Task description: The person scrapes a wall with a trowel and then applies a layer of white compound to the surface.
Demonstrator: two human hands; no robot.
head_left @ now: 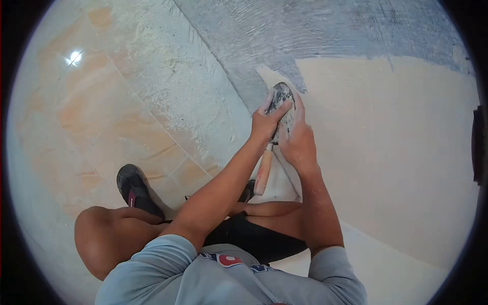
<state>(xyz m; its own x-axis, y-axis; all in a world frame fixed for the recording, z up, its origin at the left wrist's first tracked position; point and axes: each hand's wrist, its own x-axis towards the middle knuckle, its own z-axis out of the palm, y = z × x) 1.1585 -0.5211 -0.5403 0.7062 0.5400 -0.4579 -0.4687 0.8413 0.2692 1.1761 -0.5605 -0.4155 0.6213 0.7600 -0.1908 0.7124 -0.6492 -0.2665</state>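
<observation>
A trowel (280, 92) with a dark, plaster-smeared blade points toward the wall, its wooden handle (263, 172) hanging back toward my body. My left hand (265, 123) grips the blade's left edge, the thumb lying across its face. Around the right side of the same blade my right hand (298, 138) is closed, its fingers coated in white plaster. Neither hand is on the handle. Just past the blade tip, a cream plaster coat (371, 112) meets the rough grey wall surface (335, 30).
Tiled floor (112, 117) spreads to the left, with white powder and crumbs (173, 76) along the wall's base. My shoe (133, 182) rests on the tiles beside my bent knee (96, 239). A dark object (478, 145) sits at the far right edge.
</observation>
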